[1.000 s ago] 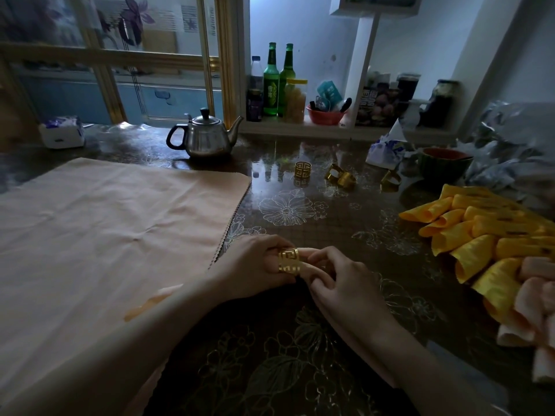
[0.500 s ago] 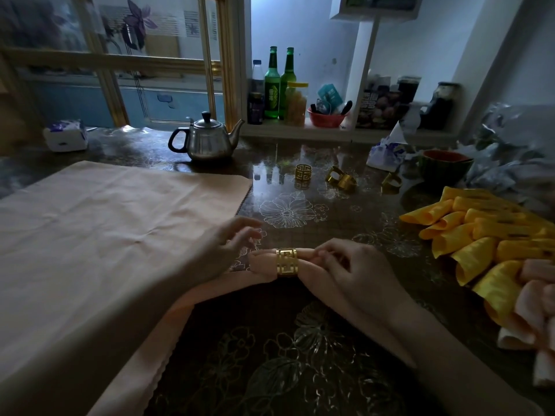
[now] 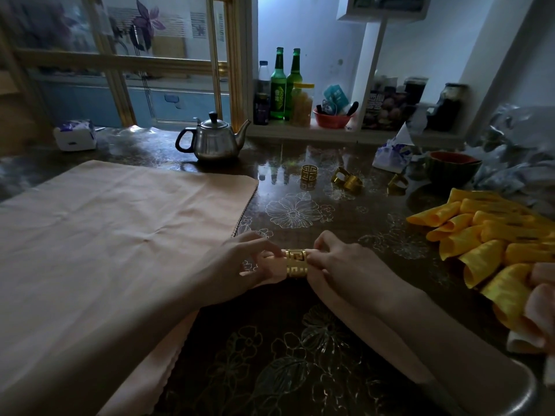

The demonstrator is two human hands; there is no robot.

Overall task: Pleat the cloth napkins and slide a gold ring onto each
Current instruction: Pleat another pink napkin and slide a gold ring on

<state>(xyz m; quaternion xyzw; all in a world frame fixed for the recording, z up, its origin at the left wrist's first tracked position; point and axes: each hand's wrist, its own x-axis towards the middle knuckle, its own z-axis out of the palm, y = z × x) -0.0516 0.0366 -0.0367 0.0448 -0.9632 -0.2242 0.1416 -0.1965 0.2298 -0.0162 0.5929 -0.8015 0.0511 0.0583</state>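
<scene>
Only the one head view, and it's pretty dim. Both hands are on one pleated napkin (image 3: 271,265), a peach one bunched into a roll that lies across the tabletop (image 3: 300,370) near the front, about mid-frame. One gold ring (image 3: 296,263) is already around it, sitting right between the hands. The left hand (image 3: 237,265) has its fingers (image 3: 258,240) curled down and pinching the roll just left of the ring. The right hand (image 3: 348,265) has its fingers (image 3: 322,239) curled onto the roll, tight against the ring's right edge. Off to the left a flat peach cloth (image 3: 120,235) is spread out; could be one or a stack, can't tell. Further back there's one spare ring (image 3: 309,173) standing on its own, a gold clump (image 3: 347,181) beside it that looks like two, and one more ring (image 3: 398,183) to the right. On the right is a heap of yellow napkins (image 3: 495,235), rolled and too overlapped to count, with a few pink napkins (image 3: 543,298) at the near end. Also one steel teapot (image 3: 214,142), two green bottles (image 3: 277,85) on the shelf and one tissue pack (image 3: 75,139).
</scene>
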